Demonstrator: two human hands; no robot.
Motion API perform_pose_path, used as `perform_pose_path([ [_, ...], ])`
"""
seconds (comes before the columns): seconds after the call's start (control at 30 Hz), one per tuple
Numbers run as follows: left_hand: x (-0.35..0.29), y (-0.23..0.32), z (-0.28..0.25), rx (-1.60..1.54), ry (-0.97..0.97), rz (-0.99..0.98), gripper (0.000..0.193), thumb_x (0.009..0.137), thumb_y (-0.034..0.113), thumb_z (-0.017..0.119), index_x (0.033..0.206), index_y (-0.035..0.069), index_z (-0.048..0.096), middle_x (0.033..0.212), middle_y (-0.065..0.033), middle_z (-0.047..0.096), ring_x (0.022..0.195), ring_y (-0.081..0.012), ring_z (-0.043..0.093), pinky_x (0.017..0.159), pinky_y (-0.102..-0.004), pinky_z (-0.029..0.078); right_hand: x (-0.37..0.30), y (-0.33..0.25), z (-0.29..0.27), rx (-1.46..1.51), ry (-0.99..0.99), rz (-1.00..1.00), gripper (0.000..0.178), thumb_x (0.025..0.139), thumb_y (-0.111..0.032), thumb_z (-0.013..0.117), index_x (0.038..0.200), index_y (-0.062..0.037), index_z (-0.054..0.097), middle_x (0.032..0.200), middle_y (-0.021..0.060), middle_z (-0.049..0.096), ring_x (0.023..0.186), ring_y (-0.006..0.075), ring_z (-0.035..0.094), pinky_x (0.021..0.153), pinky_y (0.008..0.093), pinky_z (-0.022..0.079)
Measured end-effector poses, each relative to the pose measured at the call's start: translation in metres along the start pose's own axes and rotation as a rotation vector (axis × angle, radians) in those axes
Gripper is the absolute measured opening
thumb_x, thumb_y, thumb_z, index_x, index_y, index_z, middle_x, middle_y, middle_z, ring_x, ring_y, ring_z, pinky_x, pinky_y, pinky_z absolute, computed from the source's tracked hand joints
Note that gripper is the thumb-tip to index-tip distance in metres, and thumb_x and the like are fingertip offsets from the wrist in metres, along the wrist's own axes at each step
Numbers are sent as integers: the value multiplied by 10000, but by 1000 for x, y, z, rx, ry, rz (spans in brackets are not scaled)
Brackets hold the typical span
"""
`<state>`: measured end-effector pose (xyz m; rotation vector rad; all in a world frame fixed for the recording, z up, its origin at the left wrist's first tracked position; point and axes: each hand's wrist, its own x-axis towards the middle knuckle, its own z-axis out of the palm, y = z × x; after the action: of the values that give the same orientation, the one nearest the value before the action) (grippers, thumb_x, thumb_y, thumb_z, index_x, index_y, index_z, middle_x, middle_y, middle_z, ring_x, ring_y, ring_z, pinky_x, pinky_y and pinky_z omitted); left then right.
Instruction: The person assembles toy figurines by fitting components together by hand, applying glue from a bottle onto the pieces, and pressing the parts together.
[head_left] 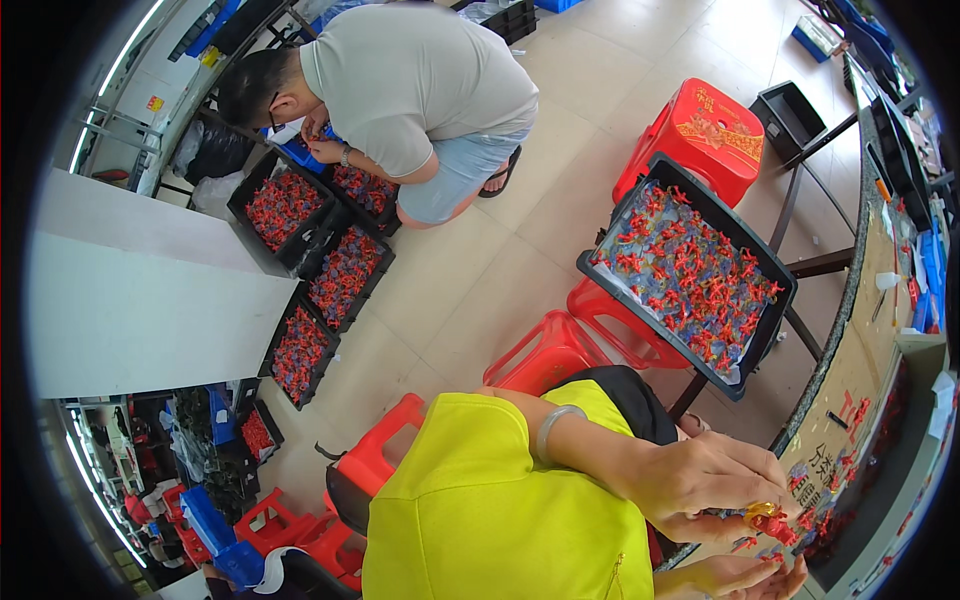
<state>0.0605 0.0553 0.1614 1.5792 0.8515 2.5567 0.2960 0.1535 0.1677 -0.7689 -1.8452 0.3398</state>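
My left hand (715,485), with a silver bangle at its wrist, is closed in a pinch on a small red and gold figure (770,520). Just below it, my right hand (740,578) comes in at the lower edge, partly cut off. Its fingers are curled together, and a bit of red shows at their tips; what they hold is too small to make out. Both hands are over the edge of a worktable (835,450), where several small red pieces (835,490) lie scattered close to my fingers.
A black tray (765,245) full of red and bluish figures rests on red stools (550,350) beside me. Another red stool (700,140) stands behind it. Across the floor, a person (420,100) bends over filled black crates (345,275). A white pillar (160,290) stands at left.
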Motion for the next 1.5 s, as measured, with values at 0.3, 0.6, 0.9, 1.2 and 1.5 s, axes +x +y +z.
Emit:
perform_pose_path([
  [0.3,9,1,-2,-28,-38,-12,284,842,19,566,1067,-154,551,966,-216,623,821,-329,629,679,-374,523,2,-13,0,-13,-48,-10,484,834,-246,660,1202,-10,451,1079,127,496,963,236,493,874,362,394],
  [0.6,7,8,-4,65,-129,-241,381,774,4,632,1136,-96,568,1023,-231,618,898,-326,641,774,-333,513,10,-25,54,65,278,21,505,827,-261,670,1209,-18,446,1078,124,493,956,236,492,865,362,393],
  [0.9,22,-9,16,44,-160,-302,340,782,2,621,1113,-74,592,1015,-226,637,895,-315,652,769,-344,526,15,-22,46,78,389,153,443,838,-222,640,1175,-1,456,1019,118,493,905,225,486,834,343,396],
  [1.2,15,-29,25,-44,-179,-625,328,811,-28,609,1134,-79,588,1055,-160,640,918,-194,645,821,-283,493,3,3,38,168,438,260,435,820,-196,639,1142,16,438,1004,131,498,906,232,466,832,346,353],
  [1.5,14,-33,35,-160,-184,-701,305,856,38,595,1125,-102,564,1017,-137,656,925,-159,634,801,-267,486,-9,12,26,111,420,270,445,820,-227,635,1147,5,442,1011,121,496,923,224,473,833,349,348],
])
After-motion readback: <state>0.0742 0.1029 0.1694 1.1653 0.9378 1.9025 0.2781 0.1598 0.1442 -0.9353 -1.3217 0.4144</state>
